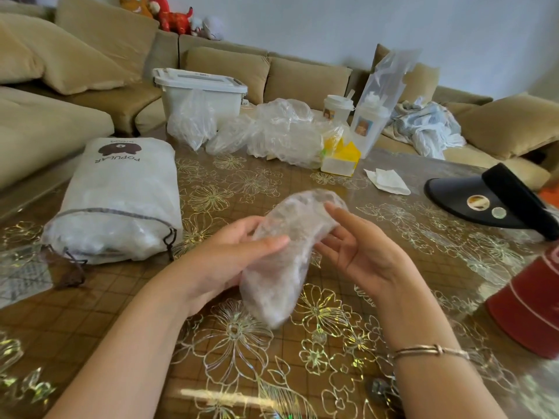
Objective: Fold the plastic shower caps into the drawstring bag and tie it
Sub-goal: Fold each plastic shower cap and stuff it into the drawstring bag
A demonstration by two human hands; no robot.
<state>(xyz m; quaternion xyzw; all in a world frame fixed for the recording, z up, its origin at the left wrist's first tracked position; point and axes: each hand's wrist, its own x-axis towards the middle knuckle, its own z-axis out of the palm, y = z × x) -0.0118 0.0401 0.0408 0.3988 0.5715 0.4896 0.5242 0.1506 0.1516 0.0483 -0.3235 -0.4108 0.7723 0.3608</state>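
The work surface is a brown table [348,189] with a gold flower pattern under a glossy clear cover, set in front of a tan corner sofa [75,86] that runs along the left and rear of the view. Soft toys [169,13] sit on the sofa back at upper left.

Above the middle of the table, both hands hold one crumpled, translucent shower cap [281,258] clear of the surface. The left hand [223,261] grips the cap's left side, thumb laid across the front and fingers curled behind the plastic. The right hand [357,249] contacts the cap's upper right edge with its fingertips; its fingers are extended and slightly spread, palm turned toward the cap. A thin bracelet [432,350] circles the right wrist.

The drawstring bag [121,201] lies on its side at the left of the table, white with a bear print and the word POPULAR, its mouth toward the near edge. It is bulging with translucent contents, and its dark cords trail loose onto the table.

At the far side of the table lies a heap of loose shower caps [272,134]. Behind the heap stands a white lidded storage bin [202,92]. To the right of the heap are two lidded cups [354,116], one inside a clear bag, and a yellow and white box [341,158]. A crumpled tissue [387,181] lies near a black visor [490,201] at the right edge, and a red cap [529,306] sits in the lower right corner
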